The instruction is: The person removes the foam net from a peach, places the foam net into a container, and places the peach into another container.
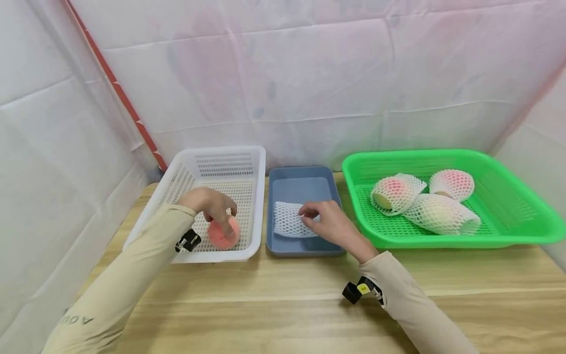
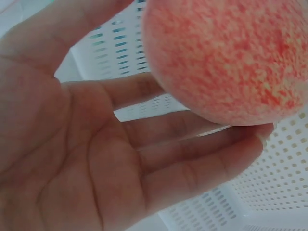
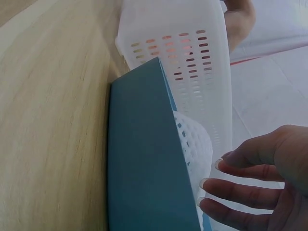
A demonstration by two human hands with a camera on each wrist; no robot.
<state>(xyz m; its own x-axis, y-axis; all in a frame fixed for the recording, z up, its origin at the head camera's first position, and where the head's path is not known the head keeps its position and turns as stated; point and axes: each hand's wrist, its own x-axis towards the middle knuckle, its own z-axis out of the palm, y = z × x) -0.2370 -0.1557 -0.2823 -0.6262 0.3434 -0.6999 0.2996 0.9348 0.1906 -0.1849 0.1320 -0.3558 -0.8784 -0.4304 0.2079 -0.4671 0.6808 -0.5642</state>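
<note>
In the white basket, my left hand [image 1: 215, 205] grips a round pink-red peach [image 1: 224, 233]. The left wrist view shows fingers under the mottled peach [image 2: 226, 57] and the thumb along its other side. My right hand [image 1: 329, 222] hovers over the blue-grey tray, fingers loosely bent with nothing between them. Below it a white foam net sleeve [image 1: 289, 227] lies flat in the tray. From the right wrist, the fingertips [image 3: 206, 183] appear right at the edge of the net sleeve [image 3: 196, 144], which rises above the tray wall [image 3: 144, 154].
The white basket [image 1: 262, 196] stands on the left of the wooden table [image 1: 265, 305], the blue-grey tray [image 1: 305, 253] beside it. A green basket [image 1: 522, 196] on the right holds 3 net-wrapped fruits [image 1: 442, 214]. A white cloth [image 1: 309, 73] hangs behind.
</note>
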